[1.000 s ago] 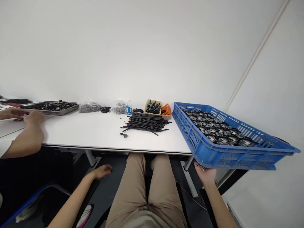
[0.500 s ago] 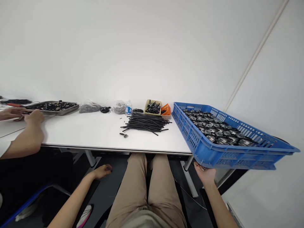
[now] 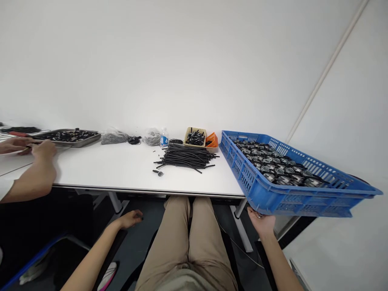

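The blue slotted plastic crate (image 3: 291,194), filled with rows of round black and silver parts (image 3: 273,163), sits at the right end of the white table (image 3: 121,169), its near right part jutting out past the table's edge and tilted slightly. The right hand (image 3: 263,221) is under the crate's near corner, palm up, fingers pressed against its underside and holding it. The left hand (image 3: 131,218) hangs below the table's near edge, left of the tan-trousered knees (image 3: 188,234), loosely curled and holding nothing.

On the table, left of the crate, lies a heap of thin black rods (image 3: 186,157), with one small black part (image 3: 159,172) lying apart in front of it. Behind the rods stand a beige tub of black pieces (image 3: 195,136), a small orange basket (image 3: 212,140) and a clear water bottle (image 3: 164,138). Further left are clear bags of small parts (image 3: 113,136) and a flat metal tray of black parts (image 3: 68,136). At the far left a co-worker's hands (image 3: 30,146) rest on the table beside that tray.
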Available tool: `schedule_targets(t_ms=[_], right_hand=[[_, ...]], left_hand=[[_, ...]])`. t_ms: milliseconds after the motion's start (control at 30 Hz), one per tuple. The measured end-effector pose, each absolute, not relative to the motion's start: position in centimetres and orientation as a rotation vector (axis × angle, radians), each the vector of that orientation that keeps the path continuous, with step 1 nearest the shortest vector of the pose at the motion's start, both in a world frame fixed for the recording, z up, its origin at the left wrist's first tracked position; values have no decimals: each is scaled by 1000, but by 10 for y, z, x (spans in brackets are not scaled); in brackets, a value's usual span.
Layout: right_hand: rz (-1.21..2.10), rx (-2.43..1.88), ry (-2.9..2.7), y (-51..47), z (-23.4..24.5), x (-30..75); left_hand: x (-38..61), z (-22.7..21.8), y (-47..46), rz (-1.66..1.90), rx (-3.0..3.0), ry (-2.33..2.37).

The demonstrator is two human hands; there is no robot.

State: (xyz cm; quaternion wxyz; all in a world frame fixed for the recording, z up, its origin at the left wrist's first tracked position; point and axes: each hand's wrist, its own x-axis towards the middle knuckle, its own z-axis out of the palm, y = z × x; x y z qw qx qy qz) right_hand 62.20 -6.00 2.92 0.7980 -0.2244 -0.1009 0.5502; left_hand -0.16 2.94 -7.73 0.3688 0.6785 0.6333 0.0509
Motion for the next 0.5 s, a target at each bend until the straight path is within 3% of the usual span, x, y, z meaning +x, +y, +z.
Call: schedule_targets(t_ms=[500], right_hand=[[1154, -518, -291, -59, 28, 623]], left_hand=[[-3, -79, 30, 142, 1725, 1613]])
